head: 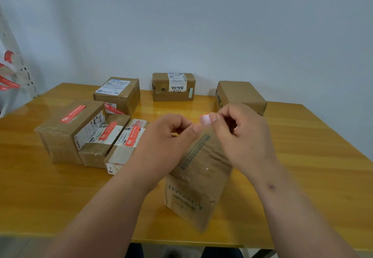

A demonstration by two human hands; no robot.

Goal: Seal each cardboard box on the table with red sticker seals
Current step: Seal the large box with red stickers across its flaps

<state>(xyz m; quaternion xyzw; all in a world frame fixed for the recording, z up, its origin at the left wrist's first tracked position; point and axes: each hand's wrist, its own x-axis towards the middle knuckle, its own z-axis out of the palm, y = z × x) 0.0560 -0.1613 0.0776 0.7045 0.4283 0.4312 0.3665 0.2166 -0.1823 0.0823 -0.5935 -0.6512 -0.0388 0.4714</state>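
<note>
Peeling the next red seal over the near box

Head view: both hands up over the tall near box [198, 179] — right hand [240, 134] pinching the sticker [205, 120], left hand [167, 136] fingers curled, thumb and forefinger at its lower edge. I'd peel slowly, keep the glue side off the fingers, then lay it across the flap seam. Three boxes on the left [88, 134] already have seals — the far ones don't.

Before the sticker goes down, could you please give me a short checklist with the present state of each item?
1. Red-and-white sticker seal pinched by the right hand: ok.
2. Left hand at its free end: ok.
3. Backing fully peeled: cannot tell.
4. Brown cardboard box with green print directly below the hands: ok.
5. That box steadied: not ok, neither hand holds it.
6. Visible top of that box free of a red seal: ok.
</note>
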